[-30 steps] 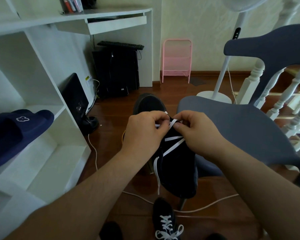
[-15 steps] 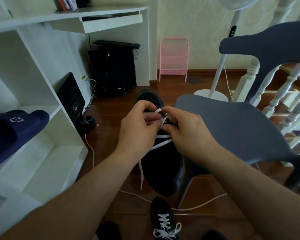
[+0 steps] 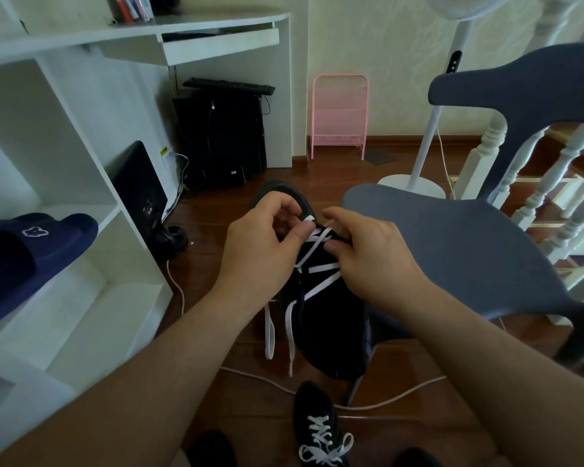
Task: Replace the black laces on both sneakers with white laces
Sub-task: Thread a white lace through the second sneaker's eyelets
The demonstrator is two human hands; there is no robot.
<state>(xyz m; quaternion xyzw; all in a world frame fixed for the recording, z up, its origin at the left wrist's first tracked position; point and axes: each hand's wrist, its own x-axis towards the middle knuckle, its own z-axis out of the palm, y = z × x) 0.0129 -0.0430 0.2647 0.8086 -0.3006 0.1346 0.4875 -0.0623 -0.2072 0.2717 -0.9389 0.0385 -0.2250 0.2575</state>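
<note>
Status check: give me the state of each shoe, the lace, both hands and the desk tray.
Held sneaker: partly laced.
White lace: ends dangling.
Floor sneaker: white-laced, tied.
Left hand: pinching the lace.
Right hand: pinching the lace.
Keyboard tray: pulled out.

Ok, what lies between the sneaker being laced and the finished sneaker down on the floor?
In the head view, a white cable crosses the wooden floor between the held sneaker and the finished sneaker; the white lace ends dangle just above it.
</note>
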